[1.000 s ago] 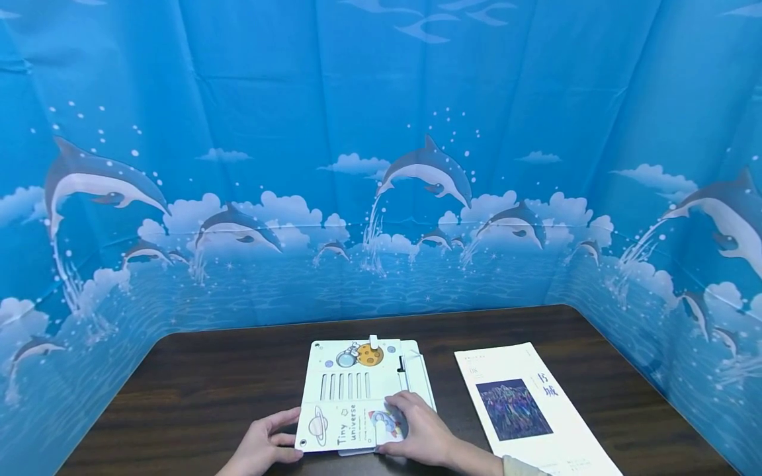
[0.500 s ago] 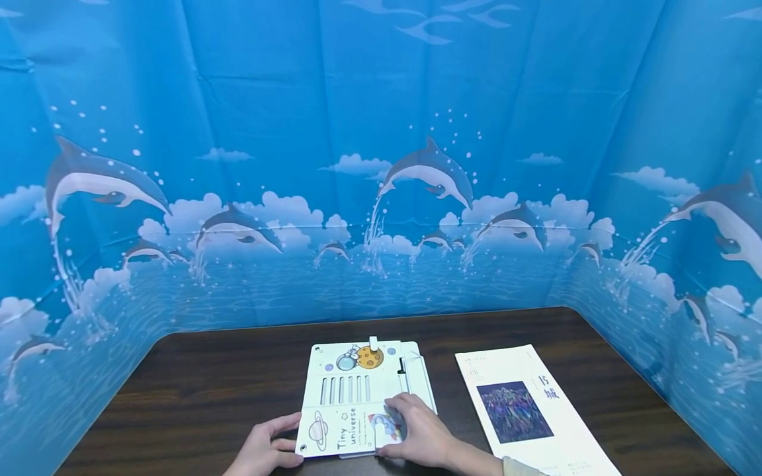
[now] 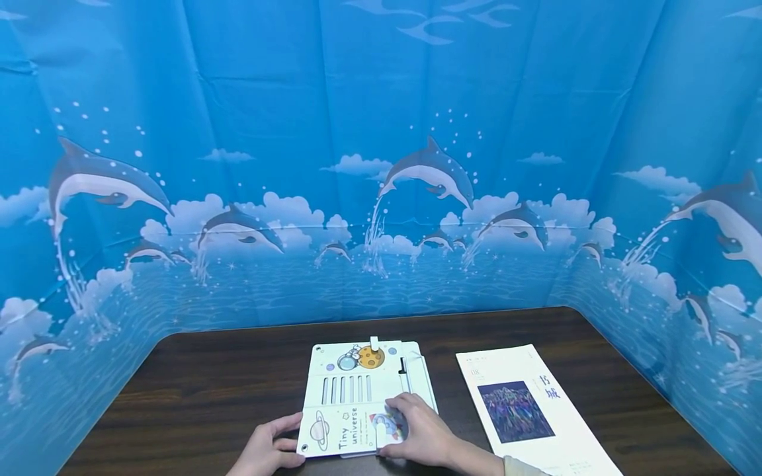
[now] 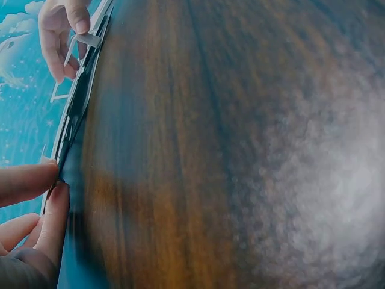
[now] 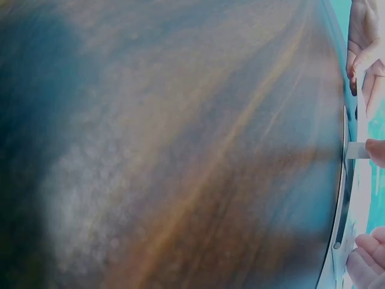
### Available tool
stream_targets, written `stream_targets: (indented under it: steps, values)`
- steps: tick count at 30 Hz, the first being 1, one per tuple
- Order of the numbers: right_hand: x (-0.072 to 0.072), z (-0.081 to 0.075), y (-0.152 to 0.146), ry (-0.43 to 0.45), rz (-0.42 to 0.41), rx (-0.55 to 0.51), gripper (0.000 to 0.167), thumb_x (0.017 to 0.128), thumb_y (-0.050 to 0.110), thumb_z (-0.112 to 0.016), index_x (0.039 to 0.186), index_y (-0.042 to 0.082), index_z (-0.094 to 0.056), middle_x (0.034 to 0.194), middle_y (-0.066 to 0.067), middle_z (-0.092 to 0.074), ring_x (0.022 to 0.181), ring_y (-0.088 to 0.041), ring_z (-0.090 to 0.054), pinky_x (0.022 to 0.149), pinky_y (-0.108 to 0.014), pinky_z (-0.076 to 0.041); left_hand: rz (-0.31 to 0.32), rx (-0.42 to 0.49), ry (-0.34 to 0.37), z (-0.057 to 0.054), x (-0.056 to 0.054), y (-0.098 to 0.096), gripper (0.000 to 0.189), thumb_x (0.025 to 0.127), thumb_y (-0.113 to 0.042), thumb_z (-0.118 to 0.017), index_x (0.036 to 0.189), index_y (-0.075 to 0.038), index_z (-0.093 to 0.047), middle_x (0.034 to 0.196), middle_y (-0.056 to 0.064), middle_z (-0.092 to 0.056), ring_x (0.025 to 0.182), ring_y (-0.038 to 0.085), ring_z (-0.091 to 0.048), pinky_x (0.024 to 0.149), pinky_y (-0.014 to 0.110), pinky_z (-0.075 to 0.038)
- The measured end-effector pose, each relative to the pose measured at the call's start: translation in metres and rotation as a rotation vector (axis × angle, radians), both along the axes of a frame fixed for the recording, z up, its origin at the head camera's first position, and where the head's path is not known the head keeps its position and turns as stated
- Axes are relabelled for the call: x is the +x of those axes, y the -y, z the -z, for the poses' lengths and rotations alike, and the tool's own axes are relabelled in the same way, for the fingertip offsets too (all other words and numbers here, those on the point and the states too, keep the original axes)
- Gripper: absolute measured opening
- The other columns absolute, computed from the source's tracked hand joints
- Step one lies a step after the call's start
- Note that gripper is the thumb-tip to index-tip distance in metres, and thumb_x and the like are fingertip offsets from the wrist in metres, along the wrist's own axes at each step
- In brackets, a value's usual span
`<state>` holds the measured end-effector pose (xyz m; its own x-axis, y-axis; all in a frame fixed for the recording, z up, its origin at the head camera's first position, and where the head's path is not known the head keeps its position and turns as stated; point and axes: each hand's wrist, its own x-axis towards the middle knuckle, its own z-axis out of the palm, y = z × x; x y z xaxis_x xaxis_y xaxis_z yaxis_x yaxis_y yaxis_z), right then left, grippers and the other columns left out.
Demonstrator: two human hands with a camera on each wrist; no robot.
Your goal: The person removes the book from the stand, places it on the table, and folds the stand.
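Observation:
A white book stand (image 3: pixel 354 423) printed with an astronaut, planets and "Tiny universe" lies nearly flat on the table. My left hand (image 3: pixel 269 446) pinches its near left corner, thumb below and forefinger above. At the near right part my right hand (image 3: pixel 424 433) grips the stand, its fingers over a rocket picture and its thumb at the front edge. In the right wrist view that thumb touches a small white page clip (image 5: pixel 356 150). Another clip (image 3: pixel 374 342) stands at the far edge. The right fingers cover part of the stand's right side.
To the right of the stand lies a white book (image 3: pixel 536 410) with a dark picture on its cover. The dark wooden table (image 3: pixel 196 396) reaches back to a blue curtain (image 3: pixel 286 284) printed with dolphins.

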<state>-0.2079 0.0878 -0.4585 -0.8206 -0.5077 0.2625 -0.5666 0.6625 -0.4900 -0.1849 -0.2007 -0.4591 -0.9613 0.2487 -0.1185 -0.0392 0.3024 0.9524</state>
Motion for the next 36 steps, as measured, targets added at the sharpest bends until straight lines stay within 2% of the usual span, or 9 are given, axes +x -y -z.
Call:
stream_targets:
  steps: [5,11,17,26,36]
  values:
    - [-0.001,-0.002,-0.001,0.037,-0.010,-0.025,0.067,0.066,0.043,-0.076,0.115,0.001,-0.058,0.105,-0.001,-0.059,0.093,-0.009,-0.051,0.079,-0.024,-0.046,0.010,0.012,-0.002,0.000,0.002,0.002,0.069,0.066,0.014,-0.069,0.123,0.025,-0.032,0.119,0.039,-0.044,0.088,0.031,-0.063,0.068,0.031,-0.054]
    - [-0.006,-0.015,-0.008,0.094,-0.023,-0.114,0.061,0.068,0.034,-0.076,0.114,-0.002,-0.057,0.097,-0.004,-0.060,0.085,-0.011,-0.054,0.069,-0.021,-0.047,-0.002,-0.020,0.001,-0.001,0.002,0.002,0.068,0.066,0.012,-0.071,0.122,0.024,-0.035,0.118,0.037,-0.046,0.088,0.029,-0.063,0.068,0.030,-0.054]
    - [-0.014,-0.023,-0.023,0.132,0.006,-0.171,0.049,0.073,0.026,-0.074,0.111,-0.001,-0.059,0.097,-0.006,-0.061,0.086,-0.017,-0.055,0.067,-0.024,-0.049,0.008,-0.018,-0.001,0.000,0.002,0.002,0.068,0.066,0.012,-0.070,0.122,0.024,-0.034,0.118,0.037,-0.046,0.089,0.030,-0.063,0.068,0.031,-0.054]
    - [-0.022,-0.015,-0.045,0.132,0.086,-0.228,0.031,0.077,0.013,-0.070,0.102,-0.002,-0.061,0.089,-0.005,-0.060,0.078,-0.018,-0.057,0.063,-0.026,-0.049,-0.014,-0.052,0.005,-0.001,0.000,0.000,0.067,0.066,0.010,-0.072,0.122,0.023,-0.037,0.118,0.036,-0.048,0.087,0.028,-0.063,0.067,0.030,-0.054]
    - [-0.021,-0.006,-0.054,0.133,0.097,-0.250,0.006,0.081,0.002,-0.062,0.086,0.002,-0.065,0.080,-0.001,-0.063,0.069,-0.005,-0.055,0.060,-0.020,-0.048,-0.019,-0.051,-0.007,0.000,-0.001,0.000,0.068,0.065,0.010,-0.073,0.122,0.023,-0.037,0.117,0.035,-0.049,0.087,0.026,-0.063,0.066,0.030,-0.054]
